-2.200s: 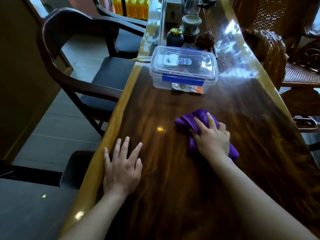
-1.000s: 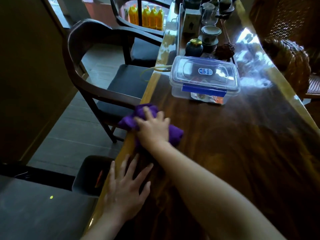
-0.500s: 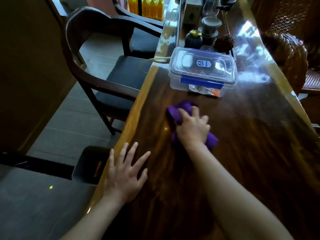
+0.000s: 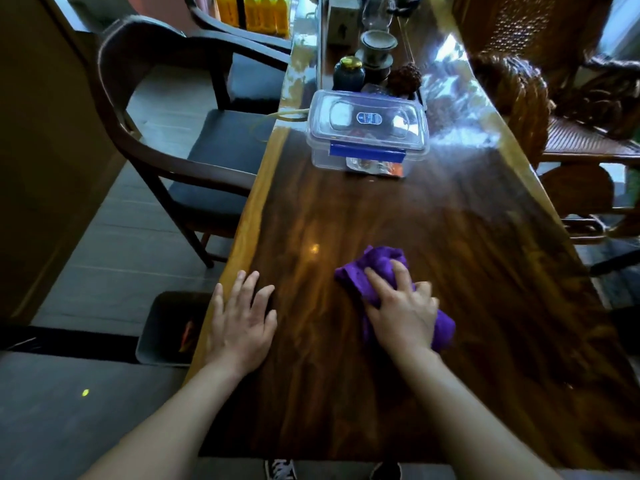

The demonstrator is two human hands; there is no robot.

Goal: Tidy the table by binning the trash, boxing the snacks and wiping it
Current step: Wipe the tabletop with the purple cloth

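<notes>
My right hand (image 4: 403, 308) presses a bunched purple cloth (image 4: 375, 268) flat against the dark wooden table (image 4: 450, 271), near its middle. My left hand (image 4: 242, 317) lies palm down with fingers spread on the table by its left edge, holding nothing. Farther back stands a clear plastic box (image 4: 369, 133) with its lid shut and a blue clasp; snack packets show through its wall. On the floor left of the table sits a grey bin (image 4: 166, 329) with some trash inside.
Behind the box stand a tea tray with a dark jar (image 4: 349, 72), cups and a pine cone (image 4: 404, 77). Dark chairs (image 4: 194, 161) line the left side, wicker chairs (image 4: 585, 140) the right. Yellow bottles (image 4: 256, 12) stand at the far back.
My right hand has swept the purple cloth from the table's left edge back toward the middle and closer to me. My left hand has stayed flat near the left edge.
</notes>
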